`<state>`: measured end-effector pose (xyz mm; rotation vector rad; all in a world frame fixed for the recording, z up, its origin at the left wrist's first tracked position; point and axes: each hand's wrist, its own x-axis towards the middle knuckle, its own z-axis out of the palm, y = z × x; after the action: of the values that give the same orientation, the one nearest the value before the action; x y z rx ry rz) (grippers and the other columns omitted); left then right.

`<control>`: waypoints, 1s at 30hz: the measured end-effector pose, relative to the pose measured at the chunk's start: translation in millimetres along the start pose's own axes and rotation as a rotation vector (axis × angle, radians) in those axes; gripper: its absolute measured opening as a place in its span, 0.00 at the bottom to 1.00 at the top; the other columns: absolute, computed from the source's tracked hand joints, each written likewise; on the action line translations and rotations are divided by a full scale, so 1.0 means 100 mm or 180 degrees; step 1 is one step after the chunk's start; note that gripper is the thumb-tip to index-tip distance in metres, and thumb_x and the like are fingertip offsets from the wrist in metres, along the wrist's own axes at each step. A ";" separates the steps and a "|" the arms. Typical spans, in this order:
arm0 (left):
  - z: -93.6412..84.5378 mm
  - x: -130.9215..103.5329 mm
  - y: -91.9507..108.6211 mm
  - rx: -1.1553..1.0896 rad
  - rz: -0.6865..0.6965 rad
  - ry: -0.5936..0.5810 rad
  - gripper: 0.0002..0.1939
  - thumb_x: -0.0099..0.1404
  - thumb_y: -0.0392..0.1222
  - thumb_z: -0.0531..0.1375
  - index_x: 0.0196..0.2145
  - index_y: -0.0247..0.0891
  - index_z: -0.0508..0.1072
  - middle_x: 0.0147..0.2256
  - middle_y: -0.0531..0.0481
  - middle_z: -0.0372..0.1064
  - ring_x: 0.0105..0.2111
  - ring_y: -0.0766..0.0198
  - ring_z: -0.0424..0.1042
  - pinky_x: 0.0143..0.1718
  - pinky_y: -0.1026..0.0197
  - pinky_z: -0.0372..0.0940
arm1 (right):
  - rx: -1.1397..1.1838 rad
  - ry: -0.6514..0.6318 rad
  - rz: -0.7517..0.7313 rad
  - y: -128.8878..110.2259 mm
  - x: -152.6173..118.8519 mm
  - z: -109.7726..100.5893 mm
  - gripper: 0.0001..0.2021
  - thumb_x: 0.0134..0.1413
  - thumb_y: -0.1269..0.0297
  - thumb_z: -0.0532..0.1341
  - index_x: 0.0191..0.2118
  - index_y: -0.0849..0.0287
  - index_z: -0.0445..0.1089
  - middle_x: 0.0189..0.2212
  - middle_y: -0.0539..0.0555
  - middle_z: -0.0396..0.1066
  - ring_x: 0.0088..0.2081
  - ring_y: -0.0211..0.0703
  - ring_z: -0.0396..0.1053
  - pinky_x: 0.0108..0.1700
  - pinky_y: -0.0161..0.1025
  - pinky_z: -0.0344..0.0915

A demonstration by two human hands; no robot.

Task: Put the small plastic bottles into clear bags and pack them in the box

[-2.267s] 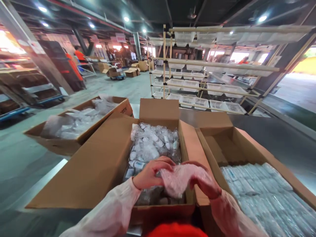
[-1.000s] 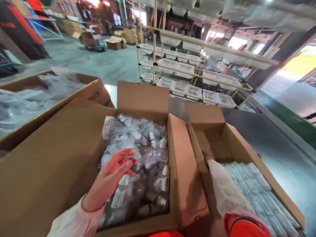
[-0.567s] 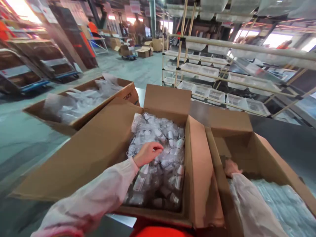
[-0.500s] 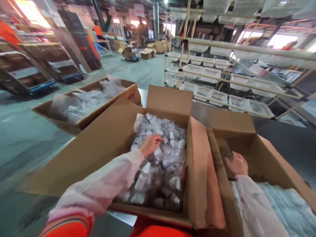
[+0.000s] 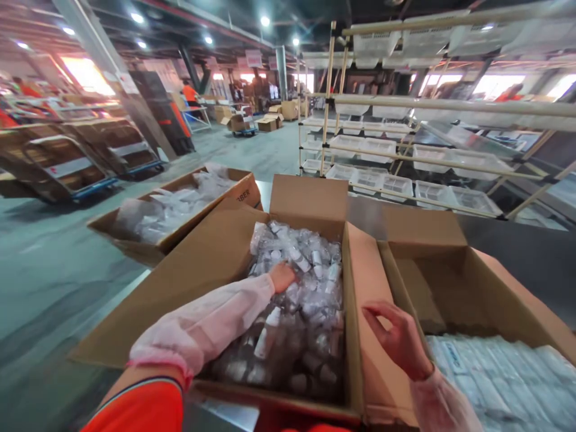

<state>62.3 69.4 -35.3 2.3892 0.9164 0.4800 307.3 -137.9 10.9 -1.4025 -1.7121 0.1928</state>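
While reaching with the left hand (image 5: 282, 277) into loose bagged bottles (image 5: 269, 336), caught in the head view at work inside the open middle box (image 5: 352, 336). Apparently picking from the heap, rather than setting anything down. On the left, bent fingers down among the clear plastic, with hidden tips; impossible to tell how far open, or whether closed on a bottle. At the right-hand flap (image 5: 371, 276) of the same box, a partly open right hand (image 5: 398, 336), with a gap between thumb and forefinger and nothing visible in hold; hard to say whether touching the cardboard.

Jumbled at many angles in the middle box, bottles with white caps. Beside them, in the right box (image 5: 432, 282), neat rows of wrapped packs (image 5: 499, 372) toward the near end. Beyond, a grey counter (image 5: 499, 234) and a rack of white baskets (image 5: 346, 147); off to the left, another box (image 5: 245, 192) full of crumpled clear wrap (image 5: 175, 207).

Called for next, by judgement: a sure pinch on one bag, then a gentle upward pull, to avoid snagging neighbouring plastic or spilling bottles over the rim.
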 end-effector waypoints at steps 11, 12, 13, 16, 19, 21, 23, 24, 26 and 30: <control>-0.31 -0.50 0.98 -0.1616 -0.0004 0.0062 0.19 0.58 0.50 0.60 0.40 0.32 0.73 0.33 0.49 0.73 0.31 0.63 0.70 0.32 0.64 0.64 | 0.3332 -0.0749 0.1786 -0.26 0.22 0.82 0.35 0.29 0.55 0.75 0.49 0.53 0.65 0.40 0.52 0.71 0.37 0.43 0.72 0.34 0.39 0.71; -0.29 -0.57 1.05 -0.1835 -0.0025 -0.0157 0.18 0.56 0.49 0.62 0.39 0.32 0.74 0.33 0.50 0.74 0.31 0.63 0.70 0.31 0.64 0.64 | 0.3646 -0.0879 0.1936 -0.29 0.22 0.84 0.33 0.30 0.55 0.74 0.47 0.53 0.66 0.37 0.51 0.72 0.33 0.40 0.72 0.31 0.38 0.71; -0.28 -0.62 1.09 -0.2022 -0.0039 -0.0303 0.18 0.54 0.47 0.63 0.39 0.33 0.75 0.34 0.50 0.74 0.32 0.62 0.70 0.32 0.64 0.64 | 0.3871 -0.0953 0.2079 -0.32 0.20 0.85 0.29 0.32 0.56 0.74 0.45 0.54 0.67 0.33 0.49 0.72 0.30 0.39 0.71 0.29 0.37 0.70; -0.25 -0.71 1.06 -0.2149 -0.0208 -0.0015 0.15 0.52 0.44 0.63 0.37 0.35 0.77 0.34 0.49 0.75 0.34 0.61 0.71 0.36 0.62 0.65 | 0.4173 -0.0850 0.2357 -0.36 0.10 0.81 0.21 0.37 0.61 0.72 0.40 0.54 0.68 0.27 0.46 0.72 0.25 0.36 0.70 0.27 0.35 0.68; -0.25 -0.77 0.96 -0.1964 -0.0389 0.0702 0.14 0.56 0.46 0.60 0.35 0.34 0.77 0.32 0.46 0.74 0.32 0.61 0.71 0.34 0.61 0.66 | 0.4392 -0.0736 0.2329 -0.35 0.01 0.76 0.14 0.37 0.62 0.69 0.34 0.57 0.69 0.25 0.48 0.72 0.27 0.40 0.71 0.29 0.36 0.68; -0.25 -0.84 0.97 -0.2074 -0.0319 0.0796 0.22 0.57 0.50 0.59 0.45 0.33 0.73 0.40 0.42 0.73 0.34 0.60 0.71 0.33 0.60 0.66 | 0.4450 -0.0705 0.2228 -0.34 -0.02 0.75 0.12 0.37 0.61 0.67 0.31 0.58 0.69 0.26 0.51 0.73 0.32 0.44 0.73 0.33 0.40 0.70; -0.23 -0.95 1.04 -0.2078 -0.0073 0.0580 0.39 0.51 0.52 0.65 0.58 0.36 0.62 0.52 0.36 0.65 0.42 0.56 0.71 0.37 0.58 0.68 | 0.4440 -0.0671 0.2212 -0.34 -0.03 0.76 0.12 0.40 0.58 0.65 0.32 0.58 0.69 0.28 0.53 0.74 0.36 0.47 0.73 0.40 0.44 0.70; -0.21 -1.00 1.09 -0.1942 0.0086 0.0483 0.48 0.45 0.51 0.69 0.61 0.37 0.57 0.56 0.35 0.60 0.47 0.52 0.68 0.41 0.55 0.67 | 0.4448 -0.0621 0.2238 -0.35 -0.04 0.77 0.13 0.41 0.56 0.64 0.33 0.59 0.69 0.29 0.53 0.75 0.37 0.47 0.73 0.42 0.45 0.69; -0.18 -1.08 1.17 -0.1570 0.0264 0.0476 0.50 0.40 0.47 0.71 0.60 0.38 0.60 0.57 0.37 0.61 0.51 0.49 0.66 0.49 0.51 0.64 | 0.4512 -0.0525 0.2313 -0.38 -0.06 0.79 0.15 0.43 0.54 0.65 0.34 0.59 0.70 0.31 0.54 0.75 0.37 0.47 0.73 0.43 0.45 0.69; -0.37 -0.99 1.08 -0.1869 -0.0299 0.0796 0.14 0.48 0.40 0.67 0.35 0.35 0.78 0.32 0.47 0.76 0.33 0.58 0.72 0.38 0.58 0.67 | 0.4576 -0.0534 0.2222 -0.42 -0.15 0.82 0.17 0.35 0.61 0.69 0.35 0.58 0.70 0.31 0.51 0.75 0.34 0.44 0.73 0.40 0.42 0.69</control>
<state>28.9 -54.2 45.1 1.7733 0.8416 0.8877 219.2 -132.5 -20.4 -0.7360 -0.6639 1.5787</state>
